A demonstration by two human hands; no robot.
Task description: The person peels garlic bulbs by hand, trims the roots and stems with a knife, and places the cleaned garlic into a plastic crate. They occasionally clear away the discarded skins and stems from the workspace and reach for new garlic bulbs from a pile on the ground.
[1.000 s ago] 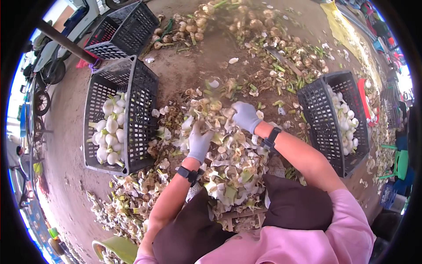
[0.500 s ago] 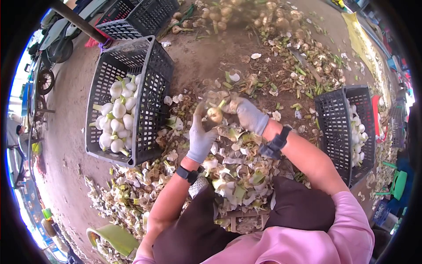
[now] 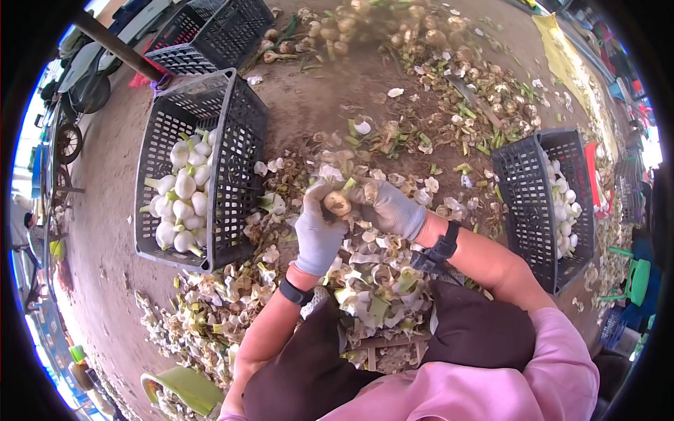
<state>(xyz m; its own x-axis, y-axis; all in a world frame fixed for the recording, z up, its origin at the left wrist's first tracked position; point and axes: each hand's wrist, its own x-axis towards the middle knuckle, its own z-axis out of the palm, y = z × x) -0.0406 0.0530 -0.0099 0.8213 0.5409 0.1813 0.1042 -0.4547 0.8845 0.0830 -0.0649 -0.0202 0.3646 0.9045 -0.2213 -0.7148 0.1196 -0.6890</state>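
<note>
A brownish garlic bulb [image 3: 337,203] with a short green stem is held in front of me, above the peelings. My left hand [image 3: 319,228], in a pale glove, has its fingers wrapped round the bulb. My right hand [image 3: 394,207], also gloved, is closed at the stem side of the bulb, its fingertips pinched on something I cannot make out. Below both hands lies a heap of garlic skins [image 3: 379,298] between the dark-trousered knees.
Black crates with white bulbs stand at the left [image 3: 219,168] and right [image 3: 540,210]. Another crate [image 3: 210,35] is behind the left one. Unpeeled bulbs [image 3: 428,31] lie ahead. A green basin [image 3: 186,389] is lower left, a green stool [image 3: 635,281] far right.
My left hand has closed more around the bulb, and my right hand has come slightly nearer to it. The view has shifted a little, moving the crates slightly left.
</note>
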